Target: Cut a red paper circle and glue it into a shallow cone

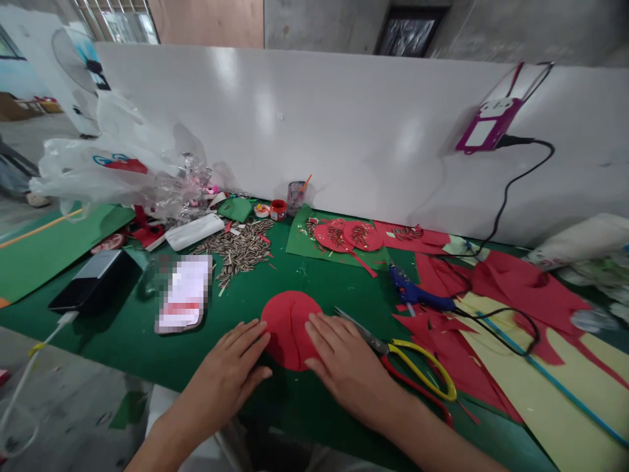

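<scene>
On the green tabletop [246, 295] in front of me lies a round red piece of paper [285, 334] with a curved line or slit down its middle. My left hand [236, 360] rests at its left edge, fingers stretched out and fingertips touching the rim. Flat on its right side lies my right hand [339, 360], fingers extended over the paper. Scissors [393, 347] with yellow and red handles lie just right of that hand, blades pointing toward the paper. Neither hand grips anything.
Sunflower seeds [240, 252] are heaped at back left, near a phone [184, 295] and a black device [98, 282]. Seed-decorated red discs [361, 235] lie on green paper [299, 246]. A blue glue gun [422, 295] with its cord sits among red paper scraps [447, 354].
</scene>
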A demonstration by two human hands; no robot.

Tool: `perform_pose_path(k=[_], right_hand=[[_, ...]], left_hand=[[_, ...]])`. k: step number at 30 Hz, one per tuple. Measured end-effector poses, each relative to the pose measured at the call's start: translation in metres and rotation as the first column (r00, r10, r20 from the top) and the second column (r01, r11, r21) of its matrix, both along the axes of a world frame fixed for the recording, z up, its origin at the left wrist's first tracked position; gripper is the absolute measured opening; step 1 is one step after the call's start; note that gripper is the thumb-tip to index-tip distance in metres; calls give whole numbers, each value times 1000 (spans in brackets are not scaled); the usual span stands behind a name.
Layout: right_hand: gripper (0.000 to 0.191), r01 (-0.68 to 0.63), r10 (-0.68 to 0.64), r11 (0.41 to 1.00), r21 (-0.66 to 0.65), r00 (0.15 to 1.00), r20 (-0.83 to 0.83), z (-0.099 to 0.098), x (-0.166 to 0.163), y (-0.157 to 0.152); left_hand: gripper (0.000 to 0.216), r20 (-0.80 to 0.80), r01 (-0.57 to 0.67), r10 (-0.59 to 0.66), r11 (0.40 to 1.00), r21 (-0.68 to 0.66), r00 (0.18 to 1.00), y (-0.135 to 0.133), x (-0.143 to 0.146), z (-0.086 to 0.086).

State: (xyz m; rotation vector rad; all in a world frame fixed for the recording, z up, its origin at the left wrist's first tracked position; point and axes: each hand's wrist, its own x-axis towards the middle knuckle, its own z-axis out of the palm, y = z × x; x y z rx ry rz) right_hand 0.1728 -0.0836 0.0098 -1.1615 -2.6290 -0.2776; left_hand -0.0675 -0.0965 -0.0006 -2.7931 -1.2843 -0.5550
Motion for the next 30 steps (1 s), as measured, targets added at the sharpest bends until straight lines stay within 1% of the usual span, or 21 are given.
perform_pose_path(k=[3, 5, 7, 9, 12, 15, 18, 21, 24, 27, 30], right_hand=[[36, 47, -48, 999, 17, 997, 59, 11, 16, 1], [34, 63, -66, 997, 33, 993, 98, 16, 26, 2], [33, 60, -66, 997, 48, 991, 117, 18, 33, 2], [31, 56, -61, 998, 42, 991, 119, 19, 32, 1], [25, 51, -47, 998, -41, 994, 103, 20, 20, 0], [21, 15, -1, 991, -130, 994, 112, 20, 0, -1], [21, -10, 32, 988, -155, 990, 136, 16, -17, -3], [23, 9, 13, 988, -153, 990, 141, 9, -25, -4], [17, 50, -26, 984, -170, 990, 140, 4, -30, -3], [13, 111, -82, 973, -203, 986, 144, 6, -35, -1], [12, 177, -150, 956, -234, 980, 131, 9, -42, 1]], left_hand=[[32, 65, -28, 25, 998, 57, 998, 4, -11, 3], [30, 85, -42, 35, 997, 71, 996, 6, -16, 5], [29, 81, -61, 57, 997, 48, 995, 8, -16, 7], [29, 46, -53, 53, 999, 4, 998, 10, -12, 10], [28, -75, 3, -11, 995, -96, 997, 15, -2, 21], [27, -211, 8, -51, 980, -200, 976, 22, 7, 34], [29, -271, 9, -80, 967, -255, 959, 34, 12, 42], [33, -352, -1, -94, 966, -260, 931, 49, 15, 40], [40, -405, 1, -97, 973, -231, 909, 62, 18, 35], [42, -420, 21, -108, 979, -205, 901, 69, 24, 32], [41, -431, 28, -112, 980, -198, 895, 70, 29, 30]])
